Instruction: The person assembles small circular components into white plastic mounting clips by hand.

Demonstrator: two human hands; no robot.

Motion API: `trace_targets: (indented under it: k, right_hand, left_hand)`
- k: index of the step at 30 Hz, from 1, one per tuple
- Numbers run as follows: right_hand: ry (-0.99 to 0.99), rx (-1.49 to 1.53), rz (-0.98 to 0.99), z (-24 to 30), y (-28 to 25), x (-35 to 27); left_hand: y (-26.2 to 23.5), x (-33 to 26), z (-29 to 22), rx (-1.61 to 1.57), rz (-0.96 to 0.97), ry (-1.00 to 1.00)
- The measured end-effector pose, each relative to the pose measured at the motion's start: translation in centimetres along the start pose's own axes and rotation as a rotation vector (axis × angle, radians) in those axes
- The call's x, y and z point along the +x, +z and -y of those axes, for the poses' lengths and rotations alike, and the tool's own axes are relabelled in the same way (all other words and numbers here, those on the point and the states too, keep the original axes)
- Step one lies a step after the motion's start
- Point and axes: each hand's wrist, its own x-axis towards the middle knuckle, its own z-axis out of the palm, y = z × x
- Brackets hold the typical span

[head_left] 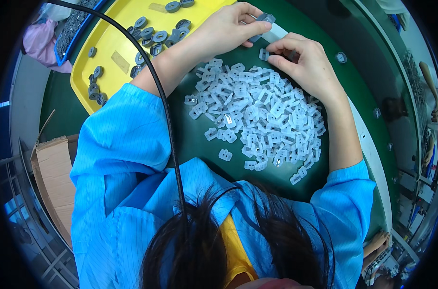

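Note:
At the far edge of the pile, my left hand (231, 28) is closed on a small grey plastic part (266, 19), pinched between thumb and fingers. Just to its right, my right hand (303, 58) pinches a small clear plastic piece (264, 54) at its fingertips. The two hands are close together but apart. Below them spreads a large heap of translucent plastic pieces (272, 113), rounded blocks with slots, some showing shiny metal inside. One loose piece (225, 154) lies nearer me, away from the heap.
A yellow tray (120, 29) at the far left holds several grey oval parts (160, 37). A white rail (368, 139) curves along the right, with a green belt (358, 72) carrying spaced pieces beyond it. A cardboard box (55, 178) stands at left. A black cable (163, 96) crosses the view.

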Motion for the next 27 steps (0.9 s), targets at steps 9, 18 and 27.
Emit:
trace_targets:
  k: [9, 18, 27]
  right_hand:
    - [0.190, 0.221, -0.089, -0.8, -0.4, -0.3]
    - [0.065, 0.470, -0.353, -0.8, 0.3, -0.3]
    - [0.095, 0.362, -0.509, 0.3, 0.9, -0.5]
  left_hand:
    - [0.6, -0.7, -0.9, 0.705, -0.177, 0.360]
    - [3.0, -1.3, -1.9, 0.402, -0.172, 0.260]
    - [3.4, -1.6, -1.8, 0.332, -0.185, 0.336]
